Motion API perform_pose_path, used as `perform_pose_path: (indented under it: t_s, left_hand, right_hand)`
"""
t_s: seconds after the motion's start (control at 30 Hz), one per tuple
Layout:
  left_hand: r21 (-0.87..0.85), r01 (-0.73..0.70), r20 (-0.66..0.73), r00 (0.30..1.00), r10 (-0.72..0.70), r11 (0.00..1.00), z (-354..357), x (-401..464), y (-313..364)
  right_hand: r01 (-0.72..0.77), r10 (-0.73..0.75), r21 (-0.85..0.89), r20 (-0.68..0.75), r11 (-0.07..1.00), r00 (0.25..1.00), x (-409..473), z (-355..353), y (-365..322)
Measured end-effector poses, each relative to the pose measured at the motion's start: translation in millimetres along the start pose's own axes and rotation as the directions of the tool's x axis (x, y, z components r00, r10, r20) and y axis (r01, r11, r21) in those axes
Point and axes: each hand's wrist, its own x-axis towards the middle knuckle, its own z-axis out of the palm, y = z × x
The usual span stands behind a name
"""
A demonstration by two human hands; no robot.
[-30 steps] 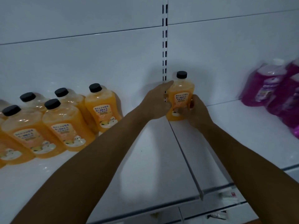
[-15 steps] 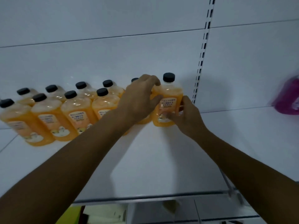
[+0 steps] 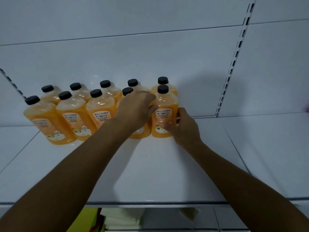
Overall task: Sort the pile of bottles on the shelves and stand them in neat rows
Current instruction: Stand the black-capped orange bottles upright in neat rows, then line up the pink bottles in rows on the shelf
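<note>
Orange bottle (image 3: 164,114) upright between both hands' grip.

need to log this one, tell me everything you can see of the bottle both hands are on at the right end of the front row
The bottle is clear plastic, filled with orange liquid, with a black screw cap and a pale label printed in dark characters. It stands upright on the white shelf, rightmost in the front row, directly before another like it. The left hand touches its left side; the right hand holds its lower right side.

Clear glossy plastic bottles (image 3: 164,114) with matt black caps (image 3: 163,89) and paper-like labels (image 3: 164,114) stand on a smooth, glossy white shelf (image 3: 167,173).
</note>
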Motion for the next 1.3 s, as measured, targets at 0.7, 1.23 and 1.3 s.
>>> perform_pose_path:
  t_s: [0.7,1.23,1.3]
  left_hand:
    - [0.059,0.100,0.008,0.995,-0.101,0.993,5,-12,17]
    - [-0.530,-0.222,-0.053,0.972,0.229,0.819,61,-25,118]
    - [-0.566,-0.248,-0.006,0.955,0.297,0.786,66,-18,143]
  right_hand:
    - [-0.011,0.024,-0.117,0.110,0.993,0.994,1,-4,2]
    - [-0.332,0.246,-0.249,-0.319,0.910,0.915,-108,-168,65]
    - [-0.368,0.258,-0.260,-0.375,0.893,0.890,-119,-193,71]
